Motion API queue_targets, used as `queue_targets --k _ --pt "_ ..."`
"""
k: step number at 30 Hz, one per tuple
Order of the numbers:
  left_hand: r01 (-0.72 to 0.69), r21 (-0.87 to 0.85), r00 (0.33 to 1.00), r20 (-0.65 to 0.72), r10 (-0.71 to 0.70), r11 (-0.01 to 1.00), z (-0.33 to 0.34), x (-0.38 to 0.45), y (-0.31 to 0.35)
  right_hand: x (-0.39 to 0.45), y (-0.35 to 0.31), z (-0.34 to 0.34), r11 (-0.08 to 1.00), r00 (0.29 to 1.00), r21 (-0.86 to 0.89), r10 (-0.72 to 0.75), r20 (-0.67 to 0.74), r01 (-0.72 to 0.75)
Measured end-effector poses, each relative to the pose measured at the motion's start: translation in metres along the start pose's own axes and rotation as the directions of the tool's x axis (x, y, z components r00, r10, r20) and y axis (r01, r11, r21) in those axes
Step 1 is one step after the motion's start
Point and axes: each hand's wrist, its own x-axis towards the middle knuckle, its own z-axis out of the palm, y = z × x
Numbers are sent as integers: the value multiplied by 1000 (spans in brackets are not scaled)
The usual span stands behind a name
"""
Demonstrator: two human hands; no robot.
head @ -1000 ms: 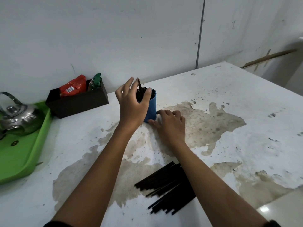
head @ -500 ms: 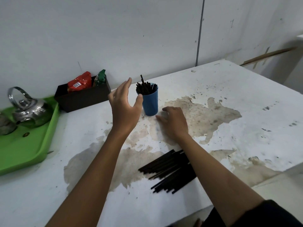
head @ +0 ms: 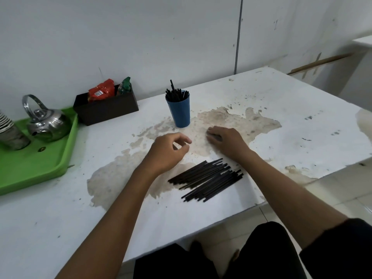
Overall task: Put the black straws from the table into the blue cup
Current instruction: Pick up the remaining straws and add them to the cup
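My left hand (head: 169,152) sits just left of centre in the frame, fingers loosely curled with thumb and forefinger nearly meeting, and I can see nothing held in it. The pile of black straws (head: 207,179) lies directly below and slightly right of it, close by. Their long axes run diagonally, from lower left up to upper right, fanned a little at the ends. They are thin, matte, rigid-looking sticks, easy to roll, I'd judge.

Above centre stands the blue cup (head: 178,109), a smooth tapered plastic tumbler, upright, already holding a bundle of straws that pokes past its rim. It is well beyond the pile, so any straws I pick up must travel up-frame.

To the right, my right hand (head: 225,140) rests palm down on the stained white desk (head: 302,121), fingers relaxed, holding nothing. It sits just above the pile's upper right end; I judge both hands about equally near, the left better set along the straws' lower ends.
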Motion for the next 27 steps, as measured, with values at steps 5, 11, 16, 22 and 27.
queue_targets --k 5,11,16,22,27 --pt "10 192 970 235 -56 981 17 -16 13 -7 -1 -2 999 998 -4 -37 -41 36" --pt "-68 259 955 295 -12 964 27 -17 20 -9 -1 -1 999 998 -18 -47 -49 46" --pt "-44 242 958 284 -27 969 25 -12 17 -8 0 0 998 995 -19 -68 -67 67" --pt "-40 260 949 312 -45 965 31 -10 17 -7 2 2 997 994 -24 -74 -82 72" --pt "-90 381 933 356 -56 920 32 -11 25 -8 2 2 997 995 -20 -71 -74 69"
